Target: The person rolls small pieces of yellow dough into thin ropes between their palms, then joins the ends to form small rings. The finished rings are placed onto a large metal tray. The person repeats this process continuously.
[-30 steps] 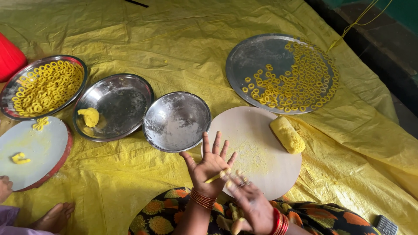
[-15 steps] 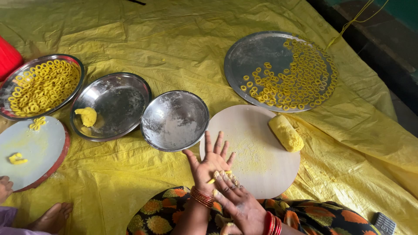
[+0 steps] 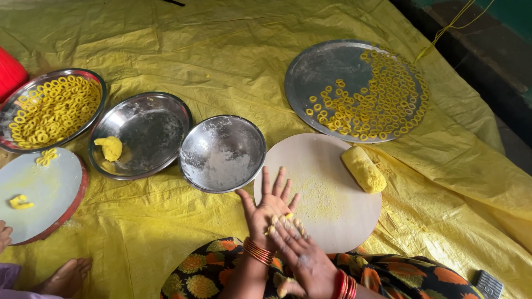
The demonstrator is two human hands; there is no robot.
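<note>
- Far left edge: red thing (image 3: pixel 10 72), mostly out of frame; can't tell what it is.
- Steel tray (image 3: pixel 95 83) top left, packed w/ small yellow rings (image 3: pixel 52 108).
- Below it, round board (image 3: pixel 50 194) w/ red rim; a few rings near its top edge, small yellow dough bit (image 3: pixel 20 202) on its left side.
- Bottom left corner: another person's bare foot (image 3: pixel 64 277) on the yellow sheet (image 3: pixel 166 44), fingertips at the frame edge just above it.
- Steel plate (image 3: pixel 149 127) next right, one dough lump (image 3: pixel 110 148) on its left part.
- Steel bowl (image 3: pixel 221 152) touching/overlapping plate's right rim, dusted w/ white flour, otherwise bare.
- Left hand (image 3: pixel 269 207) open, palm up, fingers spread, over near edge of pale round board (image 3: pixel 332 221); red bangles on wrist.
- Right hand (image 3: pixel 302 257) laid flat across left palm, fingers straight, not a fist; small piece of dough (image 3: pixel 288 216) pressed betw. the two hands, only a yellow sliver shows.
- Pale board sits in front of person's lap (floral cloth), yellow crumbs dusted at its middle.
- Dough log (image 3: pixel 363 169) on board's right edge, well apart from hands.
- Big steel tray (image 3: pixel 310 77) top right, rings spread over its right half, left part bare.
- Dark small object (image 3: pixel 489 283) bottom right corner; unclear what.
</note>
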